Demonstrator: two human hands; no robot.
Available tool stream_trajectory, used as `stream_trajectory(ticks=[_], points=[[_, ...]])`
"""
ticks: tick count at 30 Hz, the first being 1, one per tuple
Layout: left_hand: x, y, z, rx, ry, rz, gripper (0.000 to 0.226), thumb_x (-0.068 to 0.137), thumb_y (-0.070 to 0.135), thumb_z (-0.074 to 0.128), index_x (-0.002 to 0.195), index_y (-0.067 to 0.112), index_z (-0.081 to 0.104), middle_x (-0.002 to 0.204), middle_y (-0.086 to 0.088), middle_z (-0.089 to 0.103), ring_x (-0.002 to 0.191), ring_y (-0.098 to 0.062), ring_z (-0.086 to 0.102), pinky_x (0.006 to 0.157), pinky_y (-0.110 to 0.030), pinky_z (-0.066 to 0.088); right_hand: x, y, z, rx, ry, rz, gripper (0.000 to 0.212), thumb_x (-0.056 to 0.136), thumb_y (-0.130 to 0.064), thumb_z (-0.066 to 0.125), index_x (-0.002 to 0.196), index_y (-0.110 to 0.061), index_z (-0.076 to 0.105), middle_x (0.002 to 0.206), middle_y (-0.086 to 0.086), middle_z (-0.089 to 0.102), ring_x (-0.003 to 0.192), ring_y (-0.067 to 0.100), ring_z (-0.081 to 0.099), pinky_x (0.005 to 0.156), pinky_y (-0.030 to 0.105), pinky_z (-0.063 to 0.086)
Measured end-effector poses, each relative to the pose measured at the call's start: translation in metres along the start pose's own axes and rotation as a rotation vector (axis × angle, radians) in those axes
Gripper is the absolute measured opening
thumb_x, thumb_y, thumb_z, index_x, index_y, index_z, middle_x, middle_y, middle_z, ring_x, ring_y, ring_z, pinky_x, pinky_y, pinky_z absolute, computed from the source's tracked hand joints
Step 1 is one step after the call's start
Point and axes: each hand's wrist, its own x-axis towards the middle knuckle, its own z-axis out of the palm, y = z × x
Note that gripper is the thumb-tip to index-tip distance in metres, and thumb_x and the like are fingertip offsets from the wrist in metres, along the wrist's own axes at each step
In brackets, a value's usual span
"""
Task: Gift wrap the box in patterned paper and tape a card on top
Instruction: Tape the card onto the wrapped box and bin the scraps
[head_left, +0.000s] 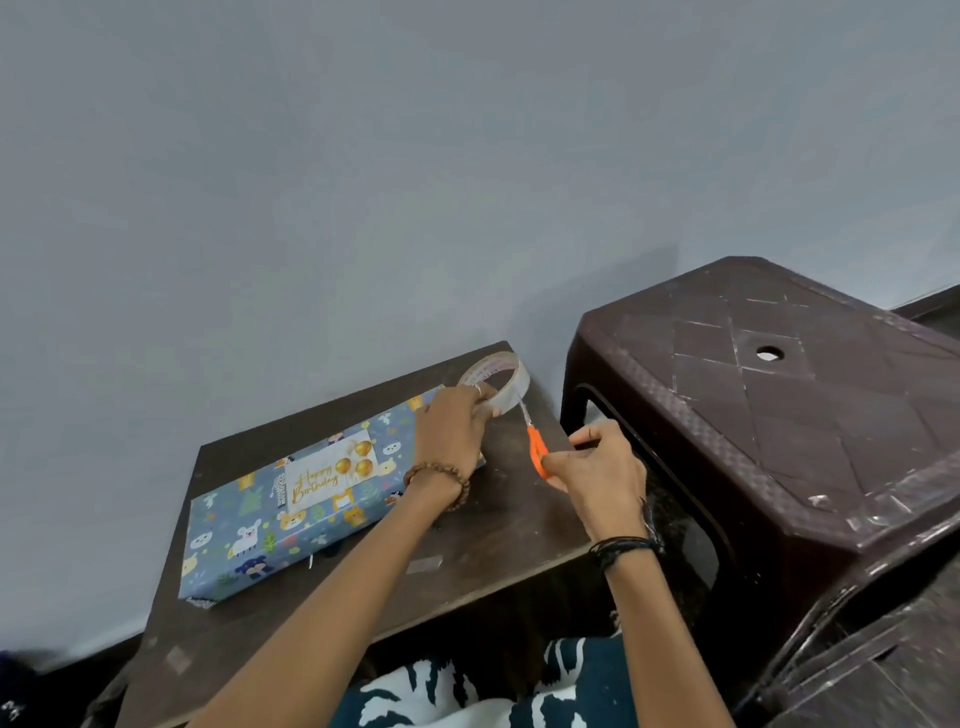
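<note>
On the dark worktop (483, 551), against the grey wall: wrapped box (244, 530) lying flat in blue animal-print paper, with a "Happy Birthday" card (324, 480) on top. Left hand (452, 434), bead bracelet (439, 480) on the wrist, held over the box's far end, fingers (480, 402) curled round a roll of clear tape (496, 382) lifted off the surface. Right hand (597, 470) just beside it, fingers clamped on the orange handles of small scissors (535, 447), blades pointing up and reaching the tape near the roll. Hard to tell whether the blades are apart. Small loose tape bit (423, 565) near the front edge. Brown plastic stool (769, 415) to the right.
</note>
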Motion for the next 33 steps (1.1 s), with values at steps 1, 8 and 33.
stream_trajectory(ticks=[1,8,33], points=[[-0.002,0.002,-0.003,0.024,0.012,0.036,0.022,0.092,0.017,0.051,0.106,0.020,0.066,0.106,-0.005,0.066,0.106,-0.024,0.053,0.088,-0.037,0.038,0.000,-0.003,-0.005,0.029,0.039,-0.035,0.028,0.072,-0.009,0.068,0.093,-0.018,0.052,0.081,0.001,0.064,0.074,0.014,0.059,0.053,0.021,0.040],[0.014,0.043,-0.006,0.257,0.048,0.251,0.031,0.098,0.023,0.040,0.125,0.028,0.055,0.120,0.004,0.054,0.120,-0.018,0.040,0.095,-0.030,0.029,0.015,-0.021,-0.049,0.090,0.390,-0.256,0.026,0.077,-0.010,0.070,0.091,-0.015,0.048,0.076,-0.006,0.064,0.069,0.009,0.053,0.048,0.017,0.034],[0.041,0.121,0.103,0.081,-0.109,0.479,0.054,0.095,0.014,0.043,0.145,0.026,0.027,0.152,0.000,0.025,0.143,-0.016,0.014,0.116,-0.045,0.007,0.087,0.018,-0.066,-0.277,0.853,-0.194,0.022,0.087,-0.008,0.059,0.106,-0.013,0.049,0.099,0.002,0.061,0.097,0.024,0.055,0.085,0.038,0.035]])
